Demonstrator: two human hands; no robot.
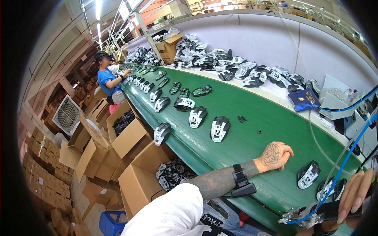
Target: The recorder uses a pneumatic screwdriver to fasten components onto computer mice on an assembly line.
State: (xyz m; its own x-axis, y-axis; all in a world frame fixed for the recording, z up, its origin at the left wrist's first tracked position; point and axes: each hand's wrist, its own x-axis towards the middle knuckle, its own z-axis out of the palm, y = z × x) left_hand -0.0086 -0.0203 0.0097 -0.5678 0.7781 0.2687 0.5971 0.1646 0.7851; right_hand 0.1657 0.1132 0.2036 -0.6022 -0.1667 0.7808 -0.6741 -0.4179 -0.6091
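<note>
My left hand [275,156] is over the green conveyor belt [244,157], its fingers curled inward. Whatever may be inside those fingers is hidden. A tiny dark part [259,131] and a small black piece [241,118] lie on the belt beyond it. At the lower right, my right hand [354,194] has its fingers bent round a dark object, mostly hidden and cut off by the picture's edge. Just left of it are a metal fitting [303,216] and a blue air hose [334,183]. A black-and-white computer mouse shell [308,176] lies between my hands.
More mouse shells [219,129] and green circuit boards [201,91] line the belt leftward. Bagged shells [252,74] heap along the back ledge. A blue packet [304,99] lies there too. Cardboard boxes [136,177] and a blue stool [112,223] stand left; a co-worker [108,78] works farther along.
</note>
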